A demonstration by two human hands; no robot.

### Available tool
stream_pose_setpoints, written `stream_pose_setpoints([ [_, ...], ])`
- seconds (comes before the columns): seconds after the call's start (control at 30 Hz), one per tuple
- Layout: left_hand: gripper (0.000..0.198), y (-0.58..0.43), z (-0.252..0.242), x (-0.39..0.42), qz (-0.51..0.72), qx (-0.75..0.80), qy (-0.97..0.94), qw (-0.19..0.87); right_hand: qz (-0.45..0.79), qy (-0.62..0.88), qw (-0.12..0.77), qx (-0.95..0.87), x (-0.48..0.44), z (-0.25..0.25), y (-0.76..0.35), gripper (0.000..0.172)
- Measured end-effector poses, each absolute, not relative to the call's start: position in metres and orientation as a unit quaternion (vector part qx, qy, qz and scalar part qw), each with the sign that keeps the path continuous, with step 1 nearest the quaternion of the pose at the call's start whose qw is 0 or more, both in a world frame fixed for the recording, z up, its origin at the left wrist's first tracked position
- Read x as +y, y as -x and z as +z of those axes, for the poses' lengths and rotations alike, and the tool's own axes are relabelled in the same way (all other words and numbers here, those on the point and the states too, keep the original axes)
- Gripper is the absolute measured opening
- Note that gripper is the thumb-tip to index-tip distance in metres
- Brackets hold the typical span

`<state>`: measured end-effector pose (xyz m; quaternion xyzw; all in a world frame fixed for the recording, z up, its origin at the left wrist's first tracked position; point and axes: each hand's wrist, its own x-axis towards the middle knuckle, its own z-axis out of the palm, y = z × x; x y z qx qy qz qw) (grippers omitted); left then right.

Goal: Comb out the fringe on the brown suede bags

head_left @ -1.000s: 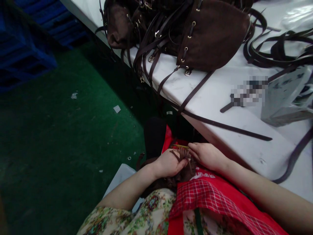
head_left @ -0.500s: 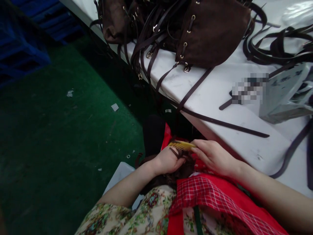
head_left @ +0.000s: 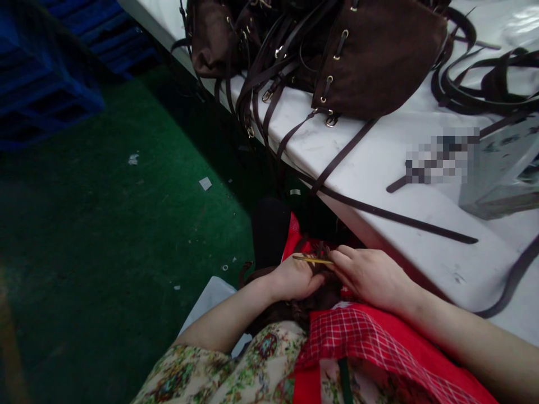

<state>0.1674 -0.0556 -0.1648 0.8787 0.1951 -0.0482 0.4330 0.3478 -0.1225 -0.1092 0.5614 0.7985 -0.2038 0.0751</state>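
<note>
In my lap lies a dark brown bundle (head_left: 322, 294) with thin strips, much of it hidden by my hands; I cannot tell its whole shape. My left hand (head_left: 297, 278) is closed around some of its brown strips (head_left: 322, 249). A yellow comb (head_left: 311, 260), now seen almost edge-on, reaches from the fingers of my right hand (head_left: 368, 275) across to the left one. Those right fingers pinch the comb at its end, close above the bundle.
A white table (head_left: 429, 207) stands ahead and to the right. Brown bags (head_left: 379, 62) with eyelets and hanging straps lie on it, beside coiled dark straps (head_left: 458, 90) and a clear plastic container (head_left: 501, 174). Blue pallets (head_left: 50, 84) stand on the green floor (head_left: 126, 241).
The comb has turned from showing its teeth to a thin edge, as my right hand tilted over. My left hand keeps its hold. The whole view has shifted slightly.
</note>
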Motion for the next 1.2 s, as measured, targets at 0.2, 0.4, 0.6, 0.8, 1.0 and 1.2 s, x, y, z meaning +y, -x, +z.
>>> stream_pose_setpoints([
  [0.2,0.023,-0.166,-0.157,-0.055,0.028,0.169,-0.833,0.526,-0.262,-0.612,0.146,0.732,-0.115,-0.148,-0.363,0.031],
  [0.4,0.039,-0.158,-0.191,-0.047,0.087,0.274,-0.617,0.732,-0.303,-0.722,0.003,0.622,-0.118,-0.172,-0.386,0.036],
  [0.6,0.038,-0.139,-0.228,-0.025,0.073,0.319,-0.318,0.890,-0.471,-0.685,-0.264,0.489,-0.125,-0.154,-0.379,0.031],
  [0.8,0.027,-0.134,-0.215,-0.022,0.113,0.293,-0.355,0.880,-0.676,-0.511,-0.332,0.415,-0.105,-0.167,-0.356,0.055],
  [1.0,0.029,-0.124,-0.205,-0.019,0.207,0.298,-0.332,0.871,-0.765,-0.420,-0.245,0.423,-0.095,-0.177,-0.353,0.062],
  [1.2,0.037,-0.126,-0.201,-0.011,0.175,0.286,-0.352,0.874,-0.851,-0.312,-0.143,0.397,-0.098,-0.186,-0.371,0.052],
])
